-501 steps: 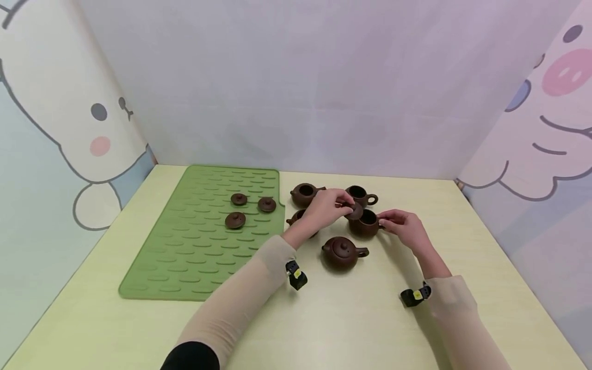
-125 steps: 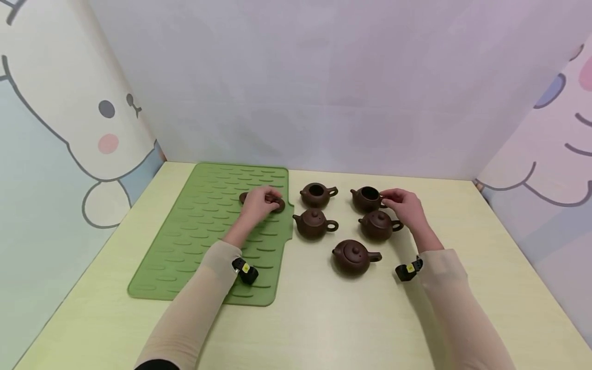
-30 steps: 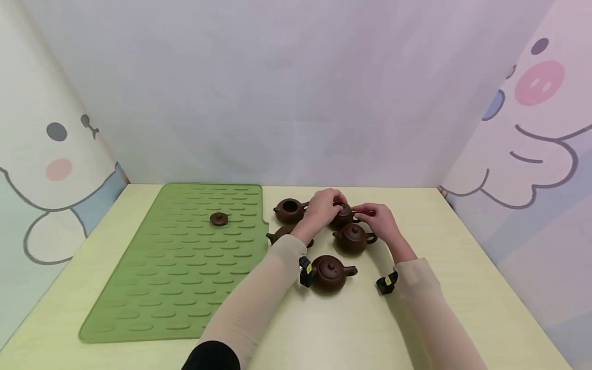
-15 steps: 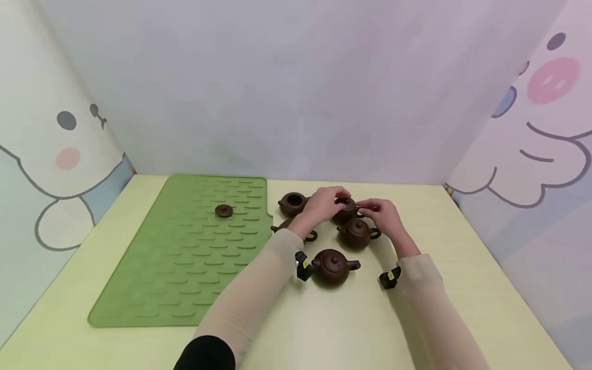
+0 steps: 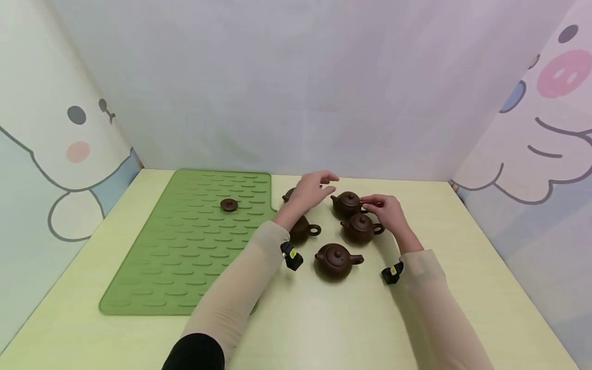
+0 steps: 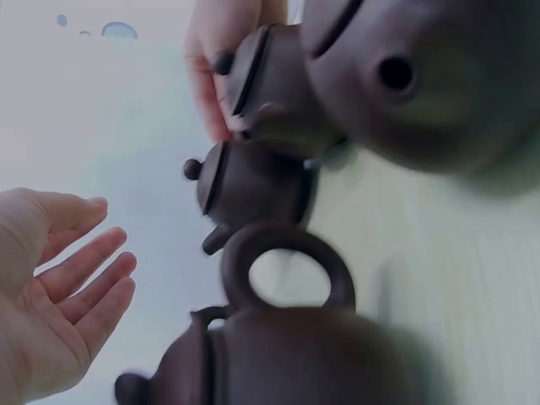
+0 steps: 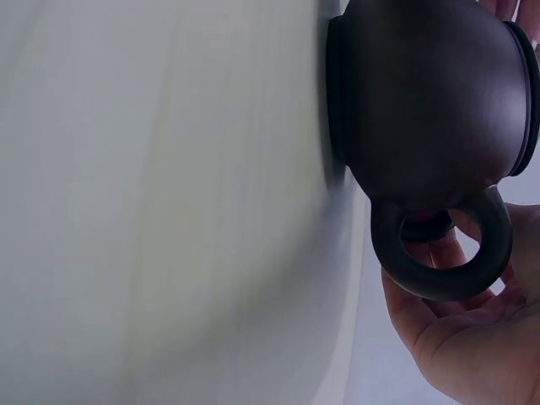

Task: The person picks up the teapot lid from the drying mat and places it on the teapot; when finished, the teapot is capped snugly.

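My left hand hovers with loosely spread fingers over the back-left teapot, which it mostly hides. Nothing is in that hand. To its right, the back-right dark brown teapot wears its lid. My right hand pinches that teapot's handle. Just in front stands another lidded teapot; its ring handle overlaps my right fingers in the right wrist view. A loose brown lid lies knob up on the green mat.
A lidded teapot stands nearest the front. Another teapot sits at the left, partly behind my left forearm. The pale wooden table ends at a white back curtain.
Earlier several lids lay on the mat; now one does. My left hand has let go of the back-right teapot's lid and moved left and up. My right hand stays at that teapot's handle.
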Demonstrator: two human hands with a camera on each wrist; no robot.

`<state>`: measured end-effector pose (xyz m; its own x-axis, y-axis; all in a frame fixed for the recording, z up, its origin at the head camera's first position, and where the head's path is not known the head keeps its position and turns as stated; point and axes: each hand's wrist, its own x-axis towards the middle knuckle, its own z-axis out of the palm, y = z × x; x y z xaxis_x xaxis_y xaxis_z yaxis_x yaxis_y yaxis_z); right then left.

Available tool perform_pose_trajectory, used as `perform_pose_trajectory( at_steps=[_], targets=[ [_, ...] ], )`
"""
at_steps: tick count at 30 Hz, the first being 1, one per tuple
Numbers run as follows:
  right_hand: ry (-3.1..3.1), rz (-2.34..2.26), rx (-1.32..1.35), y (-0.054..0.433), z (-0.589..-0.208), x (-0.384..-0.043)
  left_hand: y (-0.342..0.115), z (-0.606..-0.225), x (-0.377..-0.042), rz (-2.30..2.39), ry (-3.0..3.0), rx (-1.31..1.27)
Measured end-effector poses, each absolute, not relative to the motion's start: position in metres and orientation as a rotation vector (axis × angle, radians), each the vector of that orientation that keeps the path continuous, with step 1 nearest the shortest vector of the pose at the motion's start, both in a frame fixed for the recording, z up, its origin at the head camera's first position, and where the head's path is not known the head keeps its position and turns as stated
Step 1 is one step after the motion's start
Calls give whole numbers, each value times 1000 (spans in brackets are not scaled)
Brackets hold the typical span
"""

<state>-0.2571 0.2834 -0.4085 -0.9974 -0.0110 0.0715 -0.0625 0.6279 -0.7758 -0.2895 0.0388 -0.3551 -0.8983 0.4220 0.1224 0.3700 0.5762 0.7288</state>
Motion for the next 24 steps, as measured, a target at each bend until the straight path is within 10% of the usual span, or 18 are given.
perform_pose_trajectory(
  at_steps=[24],
  targets=[
    [-2815,1266,63,291,-411,-263,-46,-350,-306,1497,2737,502]
  ],
)
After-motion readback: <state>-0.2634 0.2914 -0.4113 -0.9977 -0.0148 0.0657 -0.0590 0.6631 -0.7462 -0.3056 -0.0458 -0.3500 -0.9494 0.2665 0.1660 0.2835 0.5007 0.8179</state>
